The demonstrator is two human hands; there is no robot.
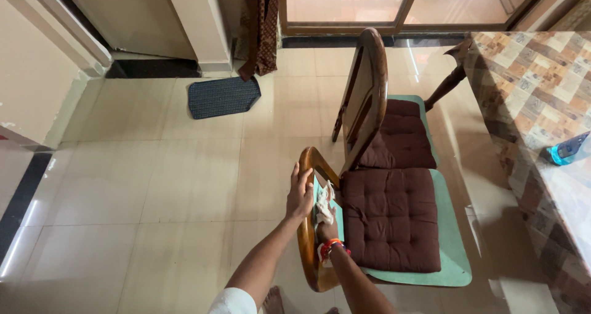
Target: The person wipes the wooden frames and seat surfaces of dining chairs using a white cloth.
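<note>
Wooden, curved and glossy, the near chair's backrest [306, 221] is steadied by the left hand [300, 194], fingers wrapped flat over its top rail, while the right hand [327, 231] — at five o'clock from it — grips a crumpled pale cloth [324, 204] pressed to the backrest's inner face, beside the brown tufted seat cushion [389, 218].

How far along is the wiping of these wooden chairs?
Nothing clearly looks finished. In hand: the right hand presses a pale crumpled cloth on the near brown wooden chair's backrest while the left hand steadies its rim. Untouched: the far wooden chair.
</note>
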